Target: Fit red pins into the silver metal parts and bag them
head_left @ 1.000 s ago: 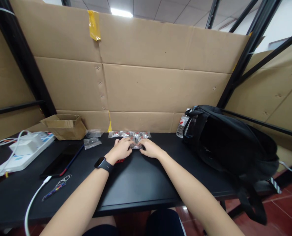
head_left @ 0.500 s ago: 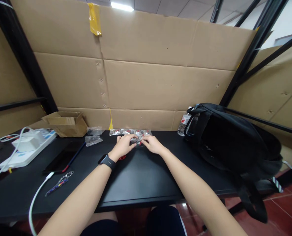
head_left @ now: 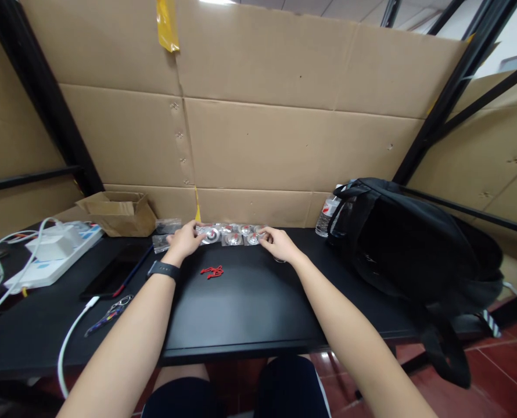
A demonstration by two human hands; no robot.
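Observation:
Two rows of clear plastic packets, with round silvery things and red bits inside, lie on the black desk near the cardboard wall. My left hand, with a dark watch on its wrist, touches the left end of the rows, thumb and finger apart. At the right end, my right hand rests its fingertips against the packets, its fingers parted too. Part of a small rounded thing shows under the right palm; I cannot make out what it is. A red cord lies loose on the desk, nearer to me.
Flat clear bags lie left of my left hand, by an open cardboard box. Further left are a power strip, a dark phone or tablet and a keychain. A water bottle and a black backpack stand right.
My hands have moved apart from the middle of the packets to the two ends. The packets now lie in view in two rows, and the red cord is uncovered.

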